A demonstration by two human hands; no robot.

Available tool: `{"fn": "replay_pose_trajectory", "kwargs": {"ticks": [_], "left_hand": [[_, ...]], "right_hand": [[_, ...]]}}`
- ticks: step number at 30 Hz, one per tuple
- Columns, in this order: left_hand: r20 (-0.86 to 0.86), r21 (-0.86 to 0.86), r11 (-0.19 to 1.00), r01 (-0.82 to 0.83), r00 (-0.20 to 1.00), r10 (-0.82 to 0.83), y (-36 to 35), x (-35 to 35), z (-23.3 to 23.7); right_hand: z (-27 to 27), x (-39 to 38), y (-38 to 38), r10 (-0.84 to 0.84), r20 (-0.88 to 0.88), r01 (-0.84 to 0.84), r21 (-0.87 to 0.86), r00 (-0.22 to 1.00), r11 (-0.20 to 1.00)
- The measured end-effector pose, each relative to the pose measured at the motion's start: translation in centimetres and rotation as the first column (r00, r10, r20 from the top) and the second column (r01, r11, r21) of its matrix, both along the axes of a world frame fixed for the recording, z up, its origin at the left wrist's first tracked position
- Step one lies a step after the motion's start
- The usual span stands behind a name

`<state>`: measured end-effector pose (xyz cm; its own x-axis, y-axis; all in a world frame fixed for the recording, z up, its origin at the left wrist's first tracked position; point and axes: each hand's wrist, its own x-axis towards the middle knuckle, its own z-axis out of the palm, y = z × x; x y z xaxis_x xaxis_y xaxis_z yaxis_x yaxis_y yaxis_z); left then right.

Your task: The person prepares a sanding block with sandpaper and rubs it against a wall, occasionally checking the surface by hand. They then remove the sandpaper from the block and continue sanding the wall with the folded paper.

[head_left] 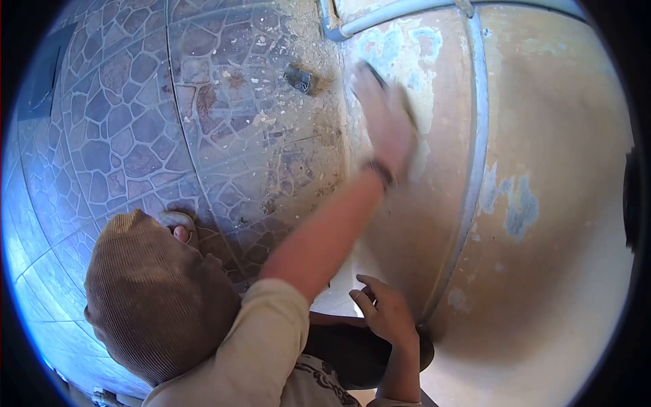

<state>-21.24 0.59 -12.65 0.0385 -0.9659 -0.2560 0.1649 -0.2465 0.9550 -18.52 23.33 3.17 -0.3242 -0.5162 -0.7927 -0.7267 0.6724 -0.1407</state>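
My left hand (pixel 388 125), blurred by motion and with a dark band at the wrist, is stretched out to the wall (pixel 542 115). It presses a thin dark flat object (pixel 377 76) against a patch of peeling paint (pixel 388 46); most of that object is hidden by the fingers, so its kind does not show. Down by my dark-clad knee (pixel 352 356), my right hand (pixel 388 313) hangs in front of the lower wall. Its fingers are loosely bent and apart, and nothing shows in them.
A light pipe (pixel 478 102) runs along the wall and joins another pipe (pixel 400 12). A short dark stub (pixel 300 79) sits on the stone-patterned floor (pixel 135 129), among paint flakes. My brown corduroy knee (pixel 159 298) is at left. A dark flat panel (pixel 46 74) lies far left.
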Motion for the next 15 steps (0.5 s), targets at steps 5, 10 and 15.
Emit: {"fn": "replay_pose_trajectory", "kwargs": {"ticks": [5, 10, 15], "left_hand": [[-0.121, -0.007, 0.992, -0.129, 0.985, 0.127, 8.1, -0.8, 7.8], [-0.100, 0.069, 0.995, -0.071, 0.992, 0.078, -1.1, -1.6, -1.6], [-0.052, -0.131, 0.991, -0.042, 0.998, 0.035, 10.6, -1.1, 6.0]], "right_hand": [[-1.2, -1.2, 2.0, 0.138, -0.027, -0.138, 0.008, 0.990, 0.990], [-0.8, -0.7, 0.8, 0.046, -0.033, -0.043, 0.077, 0.998, 0.996], [-2.1, -1.6, 2.1, 0.177, 0.034, -0.168, -0.182, 0.984, 0.969]]}}
